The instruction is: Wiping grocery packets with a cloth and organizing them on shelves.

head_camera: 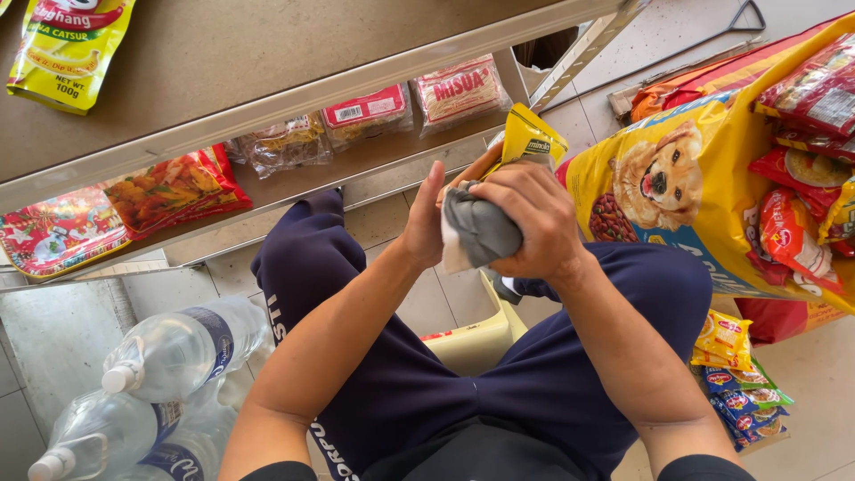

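Under the right hand's (533, 218) fingers, a grey cloth (476, 233) is clenched against a yellow snack packet (528, 138), whose top sticks out beyond the fingertips. The left hand (426, 223) grips the packet's other side, thumb raised. Wiping looks underway, with more packets (732, 374) lying unwiped on the floor.

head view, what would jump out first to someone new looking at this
At centre, the right hand presses a grey cloth against a yellow foil packet that the left hand steadies. To the right leans a big yellow pet-food sack with a dog picture; clear plastic water bottles lie lower left.
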